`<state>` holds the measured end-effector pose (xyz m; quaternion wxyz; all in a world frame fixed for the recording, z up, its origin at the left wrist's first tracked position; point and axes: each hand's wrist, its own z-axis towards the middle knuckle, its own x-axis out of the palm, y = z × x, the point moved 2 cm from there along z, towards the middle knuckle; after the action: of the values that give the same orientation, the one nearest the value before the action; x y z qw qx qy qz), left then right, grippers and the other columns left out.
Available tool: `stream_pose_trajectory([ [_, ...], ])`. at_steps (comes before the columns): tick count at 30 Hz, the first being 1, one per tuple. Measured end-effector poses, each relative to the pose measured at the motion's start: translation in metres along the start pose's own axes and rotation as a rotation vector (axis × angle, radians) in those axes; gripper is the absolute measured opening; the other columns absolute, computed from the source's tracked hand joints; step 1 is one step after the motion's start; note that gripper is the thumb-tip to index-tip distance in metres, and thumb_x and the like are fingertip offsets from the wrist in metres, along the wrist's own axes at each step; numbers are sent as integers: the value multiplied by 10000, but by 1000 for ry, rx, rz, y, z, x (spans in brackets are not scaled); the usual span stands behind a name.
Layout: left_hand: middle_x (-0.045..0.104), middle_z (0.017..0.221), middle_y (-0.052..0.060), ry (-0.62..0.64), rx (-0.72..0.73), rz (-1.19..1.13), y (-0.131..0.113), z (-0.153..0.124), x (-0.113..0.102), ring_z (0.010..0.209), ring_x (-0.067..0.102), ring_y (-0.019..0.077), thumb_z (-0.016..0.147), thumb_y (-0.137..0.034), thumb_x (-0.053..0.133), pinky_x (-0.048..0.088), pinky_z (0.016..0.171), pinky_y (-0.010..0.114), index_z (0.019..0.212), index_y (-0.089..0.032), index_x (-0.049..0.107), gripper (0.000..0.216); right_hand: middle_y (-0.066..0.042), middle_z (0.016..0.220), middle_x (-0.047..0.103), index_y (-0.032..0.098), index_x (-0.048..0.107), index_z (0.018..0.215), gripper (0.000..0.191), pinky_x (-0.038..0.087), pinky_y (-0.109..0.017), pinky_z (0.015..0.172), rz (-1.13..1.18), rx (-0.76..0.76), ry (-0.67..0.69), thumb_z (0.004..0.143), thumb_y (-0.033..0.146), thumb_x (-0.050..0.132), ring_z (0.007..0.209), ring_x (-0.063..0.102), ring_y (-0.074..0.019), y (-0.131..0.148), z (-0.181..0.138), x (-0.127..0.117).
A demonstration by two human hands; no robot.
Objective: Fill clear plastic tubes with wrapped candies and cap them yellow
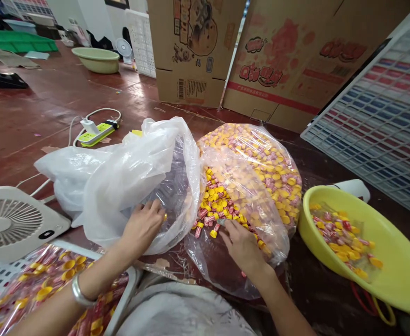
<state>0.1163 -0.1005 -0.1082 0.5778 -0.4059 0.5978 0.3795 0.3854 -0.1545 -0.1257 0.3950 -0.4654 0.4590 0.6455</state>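
Note:
My left hand (pixel 145 225) reaches into the mouth of a milky white plastic bag (pixel 131 168). Its fingers are curled; a speck of yellow shows by the fingertips, but what they hold is hidden. My right hand (pixel 243 245) is at the mouth of a clear plastic bag (pixel 278 182), thumb and fingers apart at the edge of a pile. Small red-and-white patterned pieces with yellow cup-shaped ends (pixel 220 198) make up that pile, and many more fill the bag behind it. A small greyish bit lies against the right fingertips.
At the right stands a yellow basin (pixel 393 247) with more pieces in it. A white crate (pixel 133 280) with bagged pieces and a white fan (pixel 19 221) are at lower left. Beyond are a power strip (pixel 98 134), cardboard boxes (pixel 191 88) and a white rack (pixel 376 112).

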Motion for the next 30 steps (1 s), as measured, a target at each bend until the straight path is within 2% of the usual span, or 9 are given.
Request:
stream_pose_trajectory([
  [4, 679, 977, 215, 6, 43, -12, 10, 7, 8, 994, 639, 389, 867, 9, 377, 451, 883, 537, 829, -123, 737, 385, -65, 1063, 677, 220, 628, 947, 180, 564, -315, 730, -17, -101, 74, 853, 77, 684, 912, 683, -230, 10, 2, 24],
  [8, 719, 1058, 139, 21, 56, -143, 15, 2, 6, 1010, 665, 314, 871, -77, 495, 485, 878, 425, 975, -187, 744, 292, -80, 1064, 665, 202, 615, 924, 178, 572, -336, 813, 42, -100, 26, 879, 34, 577, 931, 679, -217, 13, 0, 26],
  [11, 738, 1017, 52, 90, 22, -648, 8, -12, -1, 922, 673, 237, 885, -310, 612, 503, 808, 311, 1034, -214, 717, 206, -100, 1088, 640, 202, 610, 932, 133, 567, -346, 889, 247, -42, -98, 902, 90, 543, 997, 664, -215, 13, -1, 3],
  [13, 714, 888, 18, 214, -21, -1040, -5, -23, -4, 791, 638, 197, 859, -437, 655, 479, 713, 273, 969, -195, 703, 271, -87, 1034, 657, 208, 612, 967, 85, 577, -336, 877, 496, 4, -166, 920, 166, 555, 963, 674, -207, 17, -2, -17],
  [17, 513, 638, -55, 445, -74, -1490, -40, -36, -8, 603, 434, 111, 710, -457, 797, 330, 565, 228, 750, -164, 611, 350, -48, 951, 717, 207, 615, 1061, 157, 598, -283, 807, 869, 67, -88, 930, 293, 621, 848, 706, -176, 33, -3, -44],
  [20, 412, 604, -81, 441, -134, -1624, -56, -35, -4, 591, 332, 90, 612, -411, 860, 265, 548, 221, 656, -175, 519, 417, -34, 897, 713, 205, 666, 976, 115, 582, -278, 816, 852, -9, 21, 937, 311, 645, 858, 690, -176, 42, -1, -52],
  [24, 374, 606, -83, 377, -229, -1741, -63, -32, 8, 601, 300, 91, 554, -437, 878, 229, 548, 224, 628, -182, 487, 473, -54, 1003, 701, 207, 698, 977, 121, 549, -301, 880, 836, -93, -19, 966, 291, 611, 967, 667, -190, 43, 2, -50],
  [28, 447, 634, -65, 362, -255, -1780, -66, -33, 14, 625, 367, 103, 554, -441, 897, 276, 577, 221, 718, -150, 610, 440, -18, 854, 695, 209, 674, 1004, 163, 565, -270, 732, 905, 33, -4, 961, 360, 630, 779, 671, -167, 38, -1, -38],
  [30, 484, 635, -59, 360, -270, -1826, -68, -34, 13, 623, 391, 102, 540, -430, 916, 295, 578, 215, 732, -141, 644, 441, -4, 779, 678, 205, 667, 940, 181, 559, -256, 678, 875, 10, 17, 969, 377, 620, 710, 658, -156, 40, -2, -36],
])
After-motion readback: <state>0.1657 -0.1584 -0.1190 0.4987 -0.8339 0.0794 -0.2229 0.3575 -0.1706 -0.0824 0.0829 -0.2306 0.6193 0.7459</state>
